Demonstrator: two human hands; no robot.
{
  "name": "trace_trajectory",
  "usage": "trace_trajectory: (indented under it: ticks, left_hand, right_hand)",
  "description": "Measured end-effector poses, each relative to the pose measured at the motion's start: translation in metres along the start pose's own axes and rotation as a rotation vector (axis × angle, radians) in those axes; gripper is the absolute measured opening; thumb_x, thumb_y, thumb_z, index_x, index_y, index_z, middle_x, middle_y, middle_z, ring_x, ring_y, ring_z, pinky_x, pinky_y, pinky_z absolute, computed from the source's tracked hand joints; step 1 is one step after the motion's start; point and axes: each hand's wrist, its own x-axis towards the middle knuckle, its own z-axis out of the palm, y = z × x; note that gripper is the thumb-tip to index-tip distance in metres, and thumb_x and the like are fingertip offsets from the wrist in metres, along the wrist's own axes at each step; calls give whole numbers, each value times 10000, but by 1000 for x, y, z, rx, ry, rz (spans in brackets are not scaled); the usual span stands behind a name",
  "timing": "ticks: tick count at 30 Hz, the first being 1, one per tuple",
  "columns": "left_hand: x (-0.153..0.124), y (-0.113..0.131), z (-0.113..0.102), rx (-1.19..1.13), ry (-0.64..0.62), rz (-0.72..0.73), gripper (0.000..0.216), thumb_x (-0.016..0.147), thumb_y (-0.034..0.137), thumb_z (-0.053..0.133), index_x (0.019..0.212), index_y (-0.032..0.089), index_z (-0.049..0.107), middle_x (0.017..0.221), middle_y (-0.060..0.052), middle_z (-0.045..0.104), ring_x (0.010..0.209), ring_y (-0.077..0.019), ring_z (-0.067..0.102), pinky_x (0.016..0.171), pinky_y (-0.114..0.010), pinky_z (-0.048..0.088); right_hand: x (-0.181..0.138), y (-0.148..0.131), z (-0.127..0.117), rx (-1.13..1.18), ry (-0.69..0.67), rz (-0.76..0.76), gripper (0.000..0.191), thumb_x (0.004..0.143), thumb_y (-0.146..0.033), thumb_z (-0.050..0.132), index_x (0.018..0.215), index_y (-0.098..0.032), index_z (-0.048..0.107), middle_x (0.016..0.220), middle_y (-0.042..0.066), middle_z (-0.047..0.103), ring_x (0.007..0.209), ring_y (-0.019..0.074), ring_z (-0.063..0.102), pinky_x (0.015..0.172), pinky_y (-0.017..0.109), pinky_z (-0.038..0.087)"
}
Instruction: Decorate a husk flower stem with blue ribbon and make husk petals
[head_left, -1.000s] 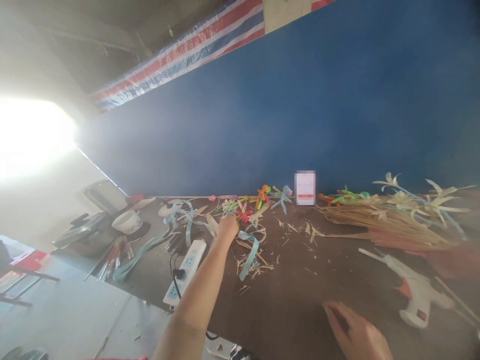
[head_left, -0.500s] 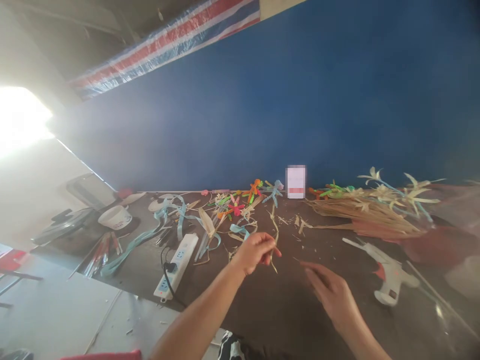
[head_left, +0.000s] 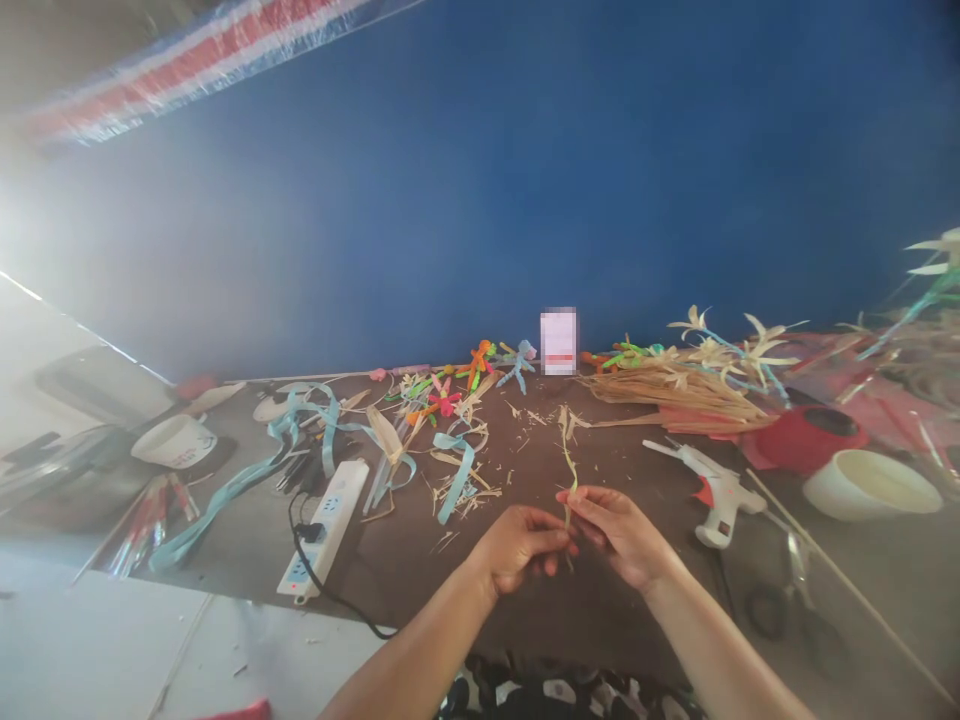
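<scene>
Between both hands runs a thin, pale yellow-green strip of dried plant fibre [head_left: 570, 462], upright and slightly bent, with a frayed top. My left hand [head_left: 519, 550] is closed in a pinch on its lower part, and a short end pokes out below the fingers. Just above, my right hand [head_left: 616, 532] pinches the same strip between thumb and fingertips. Beyond the hands, small straw scraps [head_left: 469, 490] and a light blue ribbon [head_left: 457, 475] lie on the dark table [head_left: 517, 620].
To the right lie a white glue gun [head_left: 716, 490], scissors [head_left: 787, 605], a cream bowl [head_left: 870, 485] and a bundle of dried stalks [head_left: 675, 400]. A power strip [head_left: 326, 530] is on the left. Colourful pipe-cleaner figures [head_left: 480, 365] stand near the blue wall [head_left: 450, 200].
My right hand has moved in and taken hold of the strip beside my left hand, which has come lower and nearer. The view has turned to the right.
</scene>
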Motion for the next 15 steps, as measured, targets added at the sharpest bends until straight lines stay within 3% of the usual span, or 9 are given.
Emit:
trace_trajectory:
  ticks: [2, 6, 15]
  left_hand:
    - [-2, -3, 1, -53, -9, -33, 318, 595, 331, 655, 791, 82, 621, 655, -42, 617, 364, -32, 434, 361, -176, 223]
    - [-5, -6, 1, -136, -3, -61, 284, 603, 323, 661, 741, 81, 608, 625, -35, 604, 364, -29, 437, 356, -166, 235]
    - [-12, -6, 5, -140, 7, -74, 294, 641, 349, 624, 794, 100, 587, 556, 6, 539, 351, -23, 419, 339, -152, 205]
  right_hand:
    - [2, 2, 0, 34, -13, -9, 174, 687, -331, 625, 686, -158, 605, 457, -64, 416, 377, 35, 232, 367, 191, 144]
    - [4, 4, 1, 52, 5, -2, 200, 649, -337, 656, 624, -151, 590, 585, -26, 526, 375, 24, 250, 356, 191, 138]
    - [3, 7, 3, 122, 18, 41, 178, 644, -293, 667, 616, -141, 579, 489, -63, 426, 385, 17, 266, 354, 165, 167]
